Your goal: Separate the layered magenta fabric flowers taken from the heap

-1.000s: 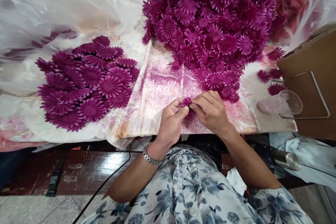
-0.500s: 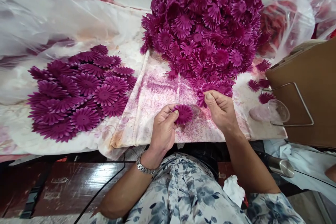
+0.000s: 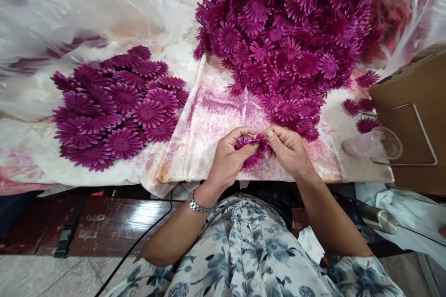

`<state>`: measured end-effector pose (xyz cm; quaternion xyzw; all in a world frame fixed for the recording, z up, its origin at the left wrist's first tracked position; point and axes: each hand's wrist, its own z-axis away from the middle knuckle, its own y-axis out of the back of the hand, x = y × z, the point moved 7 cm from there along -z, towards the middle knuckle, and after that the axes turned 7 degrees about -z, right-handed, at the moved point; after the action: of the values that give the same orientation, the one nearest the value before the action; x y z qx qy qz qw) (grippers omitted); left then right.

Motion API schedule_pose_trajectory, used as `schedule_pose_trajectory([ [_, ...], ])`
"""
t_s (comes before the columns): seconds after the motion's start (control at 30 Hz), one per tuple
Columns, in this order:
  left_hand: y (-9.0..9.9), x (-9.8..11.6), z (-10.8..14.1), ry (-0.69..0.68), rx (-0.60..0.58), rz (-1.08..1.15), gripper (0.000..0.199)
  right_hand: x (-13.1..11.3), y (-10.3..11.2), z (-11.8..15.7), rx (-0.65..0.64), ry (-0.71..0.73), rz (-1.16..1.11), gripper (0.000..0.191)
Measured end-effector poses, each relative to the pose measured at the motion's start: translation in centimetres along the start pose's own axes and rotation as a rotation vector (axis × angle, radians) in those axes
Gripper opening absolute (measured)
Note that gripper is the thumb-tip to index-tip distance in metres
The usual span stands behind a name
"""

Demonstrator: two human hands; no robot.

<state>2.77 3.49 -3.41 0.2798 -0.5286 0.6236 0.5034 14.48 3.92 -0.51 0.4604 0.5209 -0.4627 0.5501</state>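
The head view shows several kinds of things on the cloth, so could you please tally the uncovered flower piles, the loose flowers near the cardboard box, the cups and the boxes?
Flower piles: 2 (left pile, larger pile)
Cardboard box: 1
Loose flowers near it: 4
Clear cup: 1
Total: 8

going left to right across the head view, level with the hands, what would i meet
Low pile of purple flowers, left hand, right hand, clear plastic cup, cardboard box.
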Motion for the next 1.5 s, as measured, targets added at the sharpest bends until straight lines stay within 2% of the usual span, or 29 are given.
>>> schedule_pose_trajectory([
  [0.1,0.6,0.3,0.0,-0.065,0.049,-0.087,0.012,-0.1,0.4,0.3,0.027,0.02,0.104,0.042],
  [0.2,1.7,0.8,0.1,-0.149,0.166,-0.165,0.005,-1.0,1.1,0.7,0.079,0.152,0.209,0.037],
  [0.27,2.0,1.0,0.1,-0.177,0.192,-0.194,0.004,-1.5,0.9,0.9,0.046,0.235,0.272,0.037],
  [0.33,1.6,0.8,0.2,-0.14,0.145,-0.193,0.007,-1.8,0.7,1.0,0.041,0.294,0.322,0.027],
  [0.4,1.1,0.4,0.3,-0.085,0.085,-0.185,0.013,-1.9,0.7,1.0,0.091,0.319,0.336,0.012],
  [0.47,1.0,0.5,0.4,-0.084,0.066,-0.201,0.019,-1.8,0.8,1.0,0.139,0.323,0.338,0.008],
  [0.63,1.7,1.7,0.8,-0.202,0.057,-0.37,0.025,-1.8,1.2,1.2,0.17,0.31,0.427,0.009],
  [0.83,3.1,3.4,1.3,-0.244,0.084,-0.582,0.023,-2.8,1.2,1.3,0.21,0.419,0.613,0.019],
  [0.93,2.7,4.7,1.6,-0.315,0.083,-0.68,0.019,-3.1,0.8,1.2,0.197,0.471,0.672,0.027],
  [1.03,1.3,4.7,1.4,-0.328,-0.023,-0.749,0.022,-3.3,0.4,1.1,0.164,0.487,0.624,0.037],
  [1.1,0.4,4.1,1.0,-0.323,-0.103,-0.755,0.023,-3.3,0.2,0.9,0.133,0.47,0.55,0.038],
  [1.2,-0.2,3.2,0.4,-0.335,-0.155,-0.684,0.009,-2.7,0.1,0.7,0.102,0.368,0.416,0.035],
  [1.37,0.9,3.1,0.1,-0.344,0.006,-0.598,0.006,-0.5,0.6,0.5,0.011,0.11,0.113,0.026],
  [1.5,1.8,3.6,0.3,-0.337,0.092,-0.555,0.006,-0.1,1.3,0.6,0.0,0.06,0.024,0.017],
])
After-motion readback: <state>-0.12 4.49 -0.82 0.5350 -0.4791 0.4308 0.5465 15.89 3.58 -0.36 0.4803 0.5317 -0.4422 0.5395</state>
